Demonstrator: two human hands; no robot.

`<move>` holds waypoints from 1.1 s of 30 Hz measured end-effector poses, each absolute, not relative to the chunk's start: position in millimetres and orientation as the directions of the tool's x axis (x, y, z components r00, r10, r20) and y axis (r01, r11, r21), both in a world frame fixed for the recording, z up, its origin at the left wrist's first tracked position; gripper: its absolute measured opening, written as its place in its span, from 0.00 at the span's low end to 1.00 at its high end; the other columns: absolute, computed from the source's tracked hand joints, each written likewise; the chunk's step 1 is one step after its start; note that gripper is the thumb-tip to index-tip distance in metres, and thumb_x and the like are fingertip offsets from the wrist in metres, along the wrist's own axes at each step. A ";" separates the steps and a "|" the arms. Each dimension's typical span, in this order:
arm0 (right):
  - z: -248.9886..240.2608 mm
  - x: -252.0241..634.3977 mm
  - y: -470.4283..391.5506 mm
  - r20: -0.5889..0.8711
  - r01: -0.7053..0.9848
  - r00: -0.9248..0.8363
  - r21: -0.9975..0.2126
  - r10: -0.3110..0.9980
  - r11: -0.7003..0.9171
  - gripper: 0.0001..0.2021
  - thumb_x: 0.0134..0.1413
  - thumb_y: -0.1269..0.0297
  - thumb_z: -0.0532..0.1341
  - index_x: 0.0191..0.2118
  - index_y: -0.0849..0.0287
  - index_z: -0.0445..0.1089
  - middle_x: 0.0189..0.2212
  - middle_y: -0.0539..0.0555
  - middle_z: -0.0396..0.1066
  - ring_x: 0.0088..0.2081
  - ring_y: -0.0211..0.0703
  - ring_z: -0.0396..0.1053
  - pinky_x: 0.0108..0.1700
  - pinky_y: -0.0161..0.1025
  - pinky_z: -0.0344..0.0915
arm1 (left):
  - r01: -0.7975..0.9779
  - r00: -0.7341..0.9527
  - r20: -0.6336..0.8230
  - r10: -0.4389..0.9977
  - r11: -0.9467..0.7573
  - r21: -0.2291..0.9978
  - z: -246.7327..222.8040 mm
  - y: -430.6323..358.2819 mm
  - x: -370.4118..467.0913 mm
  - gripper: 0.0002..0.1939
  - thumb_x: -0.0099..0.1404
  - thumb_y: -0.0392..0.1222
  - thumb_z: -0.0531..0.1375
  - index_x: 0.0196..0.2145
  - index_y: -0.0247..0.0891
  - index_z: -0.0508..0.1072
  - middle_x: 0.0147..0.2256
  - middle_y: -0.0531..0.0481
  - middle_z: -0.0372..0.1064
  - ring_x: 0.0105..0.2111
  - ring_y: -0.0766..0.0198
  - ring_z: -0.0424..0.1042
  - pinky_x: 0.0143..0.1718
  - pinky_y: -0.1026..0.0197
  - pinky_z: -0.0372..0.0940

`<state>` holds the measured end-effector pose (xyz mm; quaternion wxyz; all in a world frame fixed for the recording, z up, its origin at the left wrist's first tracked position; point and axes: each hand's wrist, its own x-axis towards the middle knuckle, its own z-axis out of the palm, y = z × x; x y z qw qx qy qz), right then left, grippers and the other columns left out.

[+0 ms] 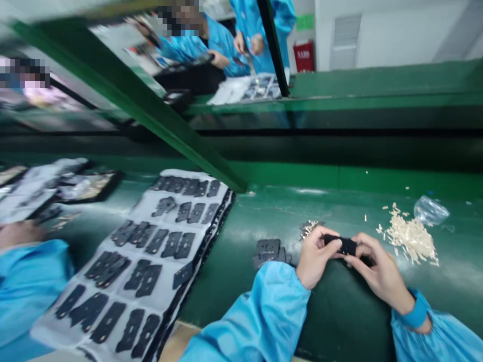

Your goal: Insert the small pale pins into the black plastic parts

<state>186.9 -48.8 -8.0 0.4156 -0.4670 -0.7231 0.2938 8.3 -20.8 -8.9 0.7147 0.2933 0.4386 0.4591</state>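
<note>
A small black plate-like part (345, 245) is held between my two hands above the green bench. My left hand (315, 254) grips its left end, thumb on the near face. At its right end, the fingers of my right hand (377, 266) are closed on it, with part of the grip hidden. Just left of my left hand lies a small stack of similar black parts (268, 250). Behind that hand is a little heap of dark and pale small pieces (311, 227). To the right of my right hand spreads a pile of small cream-coloured strips (411, 235).
A clear plastic bag (431, 210) lies behind the strips. On the left, a white-lined tray (151, 261) carries rows of black parts. A green post (162, 115) slants down to the bench. A co-worker's blue sleeve (33, 286) is at far left; other people work behind.
</note>
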 end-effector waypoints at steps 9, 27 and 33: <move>-30.5 190.5 -41.4 0.424 0.513 -0.252 -0.704 0.870 0.491 0.23 0.70 0.62 0.62 0.67 0.53 0.63 0.33 0.48 0.76 0.30 0.30 0.75 0.34 0.19 0.69 | -0.400 0.168 -0.393 0.904 0.427 0.811 -13.5 -17.5 13.0 0.40 0.44 0.62 0.78 0.41 0.29 0.70 0.35 0.50 0.68 0.34 0.69 0.70 0.34 0.63 0.75; -60.3 166.5 -20.7 -0.139 -0.038 -0.042 -0.989 0.989 -0.141 0.36 0.48 0.25 0.64 0.29 0.59 0.58 0.15 0.44 0.51 0.16 0.29 0.43 0.22 0.33 0.39 | -0.253 0.128 -0.198 0.972 0.225 0.941 -68.8 1.5 15.2 0.41 0.45 0.71 0.74 0.44 0.36 0.74 0.37 0.47 0.66 0.32 0.64 0.71 0.28 0.62 0.72; -30.5 173.1 -20.9 -0.189 -0.423 0.088 -0.896 0.978 -0.136 0.31 0.54 0.36 0.68 0.50 0.59 0.69 0.40 0.58 0.76 0.28 0.38 0.69 0.28 0.35 0.60 | -0.330 0.061 -0.212 0.975 0.220 0.918 -42.3 -9.1 15.8 0.45 0.57 0.78 0.63 0.56 0.37 0.69 0.46 0.42 0.64 0.38 0.60 0.74 0.35 0.56 0.76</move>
